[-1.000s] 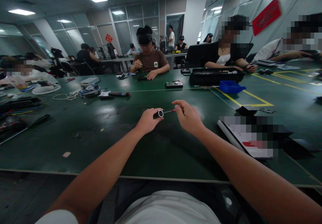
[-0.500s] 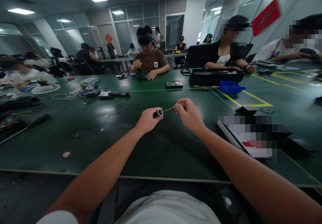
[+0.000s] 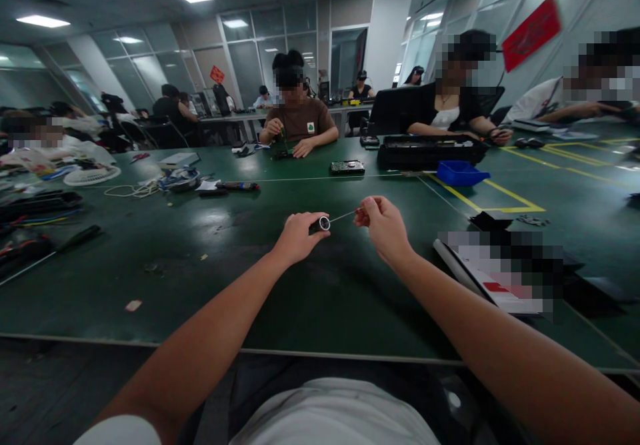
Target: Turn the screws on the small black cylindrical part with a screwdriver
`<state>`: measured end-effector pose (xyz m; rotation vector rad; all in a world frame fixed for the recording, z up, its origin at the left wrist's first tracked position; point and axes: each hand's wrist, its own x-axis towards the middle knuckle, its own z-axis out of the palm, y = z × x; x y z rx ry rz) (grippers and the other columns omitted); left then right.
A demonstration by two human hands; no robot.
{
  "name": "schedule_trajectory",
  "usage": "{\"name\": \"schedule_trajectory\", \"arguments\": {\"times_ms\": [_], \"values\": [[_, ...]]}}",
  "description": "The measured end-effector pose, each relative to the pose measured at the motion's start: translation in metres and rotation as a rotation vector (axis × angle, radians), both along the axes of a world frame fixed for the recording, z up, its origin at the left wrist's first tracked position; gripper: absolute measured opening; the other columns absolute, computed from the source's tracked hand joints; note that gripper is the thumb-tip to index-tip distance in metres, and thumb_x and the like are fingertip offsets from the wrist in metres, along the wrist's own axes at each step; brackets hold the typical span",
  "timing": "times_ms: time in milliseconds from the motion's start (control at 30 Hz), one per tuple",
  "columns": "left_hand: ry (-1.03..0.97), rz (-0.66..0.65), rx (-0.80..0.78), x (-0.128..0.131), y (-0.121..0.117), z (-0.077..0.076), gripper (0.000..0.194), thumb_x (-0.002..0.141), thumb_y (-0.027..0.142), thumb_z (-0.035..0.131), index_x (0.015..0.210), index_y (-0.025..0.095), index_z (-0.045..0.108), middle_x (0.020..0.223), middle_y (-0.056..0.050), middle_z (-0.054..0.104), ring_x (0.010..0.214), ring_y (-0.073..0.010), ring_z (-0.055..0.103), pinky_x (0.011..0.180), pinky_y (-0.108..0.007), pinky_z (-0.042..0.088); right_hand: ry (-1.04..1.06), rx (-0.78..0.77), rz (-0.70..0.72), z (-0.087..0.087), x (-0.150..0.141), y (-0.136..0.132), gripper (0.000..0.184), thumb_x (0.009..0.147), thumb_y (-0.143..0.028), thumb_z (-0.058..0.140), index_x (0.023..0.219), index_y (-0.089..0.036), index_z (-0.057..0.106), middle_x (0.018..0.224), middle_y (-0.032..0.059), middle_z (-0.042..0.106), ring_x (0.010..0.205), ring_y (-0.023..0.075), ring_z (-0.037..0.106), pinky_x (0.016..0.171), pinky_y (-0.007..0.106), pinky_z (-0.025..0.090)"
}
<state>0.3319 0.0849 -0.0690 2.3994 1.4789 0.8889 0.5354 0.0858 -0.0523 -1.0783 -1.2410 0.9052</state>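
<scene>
My left hand [image 3: 297, 237] is closed around a small black cylinder with a silver end [image 3: 321, 223], held above the green table [image 3: 210, 271]. My right hand [image 3: 384, 225] pinches the red handle of a thin screwdriver [image 3: 345, 216]. Its metal shaft points left and its tip meets the cylinder's silver end. Both forearms reach out from the bottom of the view. Most of the cylinder is hidden inside my left fingers.
A paper booklet [image 3: 493, 275] lies right of my right hand. Further back sit a blue bin [image 3: 460, 173], a black case [image 3: 430, 151], a hard drive [image 3: 347, 167] and tools with cables [image 3: 180, 181] at left. Several people sit round the table.
Both hands have shifted slightly to the right and a little up. The screwdriver stays against the cylinder's end, with my right hand now further from the left.
</scene>
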Motion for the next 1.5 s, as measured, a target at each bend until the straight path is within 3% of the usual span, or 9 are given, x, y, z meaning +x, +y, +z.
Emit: {"name": "schedule_trajectory", "arguments": {"times_ms": [267, 400, 667, 800, 867, 1033, 1300, 1400, 1500], "values": [[0.021, -0.002, -0.001, 0.002, -0.001, -0.001, 0.040, 0.086, 0.036, 0.071, 0.123, 0.023, 0.066, 0.108, -0.005, 0.072, 0.100, -0.0250, 0.061, 0.094, -0.042, 0.042, -0.121, 0.098, -0.009, 0.000, 0.001, -0.004, 0.030, 0.092, -0.050, 0.053, 0.088, -0.020, 0.058, 0.074, 0.0024, 0.066, 0.063, 0.0158, 0.062, 0.064, 0.032, 0.050], [0.014, 0.017, -0.005, 0.001, -0.001, -0.003, 0.039, 0.085, 0.034, 0.071, 0.123, 0.023, 0.066, 0.110, -0.006, 0.072, 0.101, -0.0255, 0.061, 0.095, -0.042, 0.042, -0.419, 0.124, -0.087, 0.009, 0.003, -0.013, 0.037, 0.087, -0.055, 0.061, 0.074, -0.020, 0.062, 0.057, 0.0003, 0.062, 0.054, 0.0154, 0.059, 0.060, 0.031, 0.043], [0.017, 0.010, 0.003, -0.002, 0.000, -0.004, 0.039, 0.086, 0.033, 0.071, 0.123, 0.023, 0.067, 0.110, -0.006, 0.071, 0.101, -0.0253, 0.061, 0.094, -0.042, 0.043, -0.480, 0.243, 0.034, 0.009, 0.003, -0.016, 0.014, 0.090, -0.031, 0.052, 0.091, -0.022, 0.062, 0.076, 0.0023, 0.071, 0.071, 0.0186, 0.067, 0.069, 0.032, 0.047], [0.023, 0.012, 0.006, -0.002, 0.000, -0.004, 0.039, 0.086, 0.034, 0.071, 0.123, 0.024, 0.066, 0.109, -0.006, 0.072, 0.100, -0.0253, 0.061, 0.094, -0.042, 0.043, -0.623, 0.204, -0.053, 0.012, 0.003, -0.017, 0.034, 0.096, -0.045, 0.045, 0.079, -0.022, 0.064, 0.061, 0.0016, 0.063, 0.060, 0.0188, 0.060, 0.060, 0.032, 0.039], [0.030, 0.008, 0.004, -0.002, 0.000, -0.005, 0.038, 0.085, 0.034, 0.071, 0.122, 0.024, 0.067, 0.110, -0.006, 0.072, 0.101, -0.0251, 0.061, 0.095, -0.042, 0.042, -0.673, 0.223, -0.078, 0.013, 0.003, -0.018, 0.037, 0.097, -0.046, 0.043, 0.079, -0.022, 0.065, 0.065, 0.0035, 0.065, 0.063, 0.0197, 0.061, 0.061, 0.032, 0.037], [0.043, 0.011, 0.005, -0.002, -0.001, -0.003, 0.035, 0.085, 0.035, 0.072, 0.117, 0.024, 0.068, 0.108, -0.005, 0.072, 0.100, -0.0255, 0.062, 0.098, -0.045, 0.040, -0.644, 0.263, -0.031, 0.013, 0.001, -0.019, 0.025, 0.093, -0.029, 0.044, 0.109, -0.020, 0.062, 0.079, 0.0045, 0.070, 0.070, 0.0204, 0.063, 0.067, 0.033, 0.041], [0.051, 0.029, 0.001, -0.001, -0.002, -0.004, 0.035, 0.085, 0.036, 0.072, 0.118, 0.025, 0.068, 0.111, -0.006, 0.072, 0.105, -0.0267, 0.061, 0.102, -0.047, 0.038, -0.702, 0.233, -0.046, 0.014, 0.003, -0.019, 0.030, 0.098, -0.040, 0.038, 0.092, -0.023, 0.062, 0.079, 0.0052, 0.069, 0.072, 0.0223, 0.062, 0.066, 0.034, 0.038], [0.057, 0.025, -0.003, -0.001, -0.002, -0.003, 0.036, 0.085, 0.037, 0.072, 0.118, 0.025, 0.068, 0.111, -0.006, 0.072, 0.105, -0.0271, 0.061, 0.102, -0.047, 0.038, -0.579, 0.231, -0.042, 0.010, 0.001, -0.018, 0.019, 0.095, -0.034, 0.042, 0.105, -0.023, 0.056, 0.082, 0.0044, 0.070, 0.073, 0.0212, 0.062, 0.069, 0.035, 0.041], [0.038, 0.033, -0.006, -0.001, -0.002, -0.001, 0.036, 0.086, 0.037, 0.071, 0.119, 0.024, 0.068, 0.110, -0.006, 0.072, 0.103, -0.0266, 0.061, 0.099, -0.046, 0.040, -0.425, 0.201, -0.053, 0.005, 0.000, -0.011, 0.017, 0.091, -0.034, 0.050, 0.102, -0.023, 0.054, 0.081, 0.0033, 0.067, 0.074, 0.0206, 0.062, 0.073, 0.036, 0.046]]}}
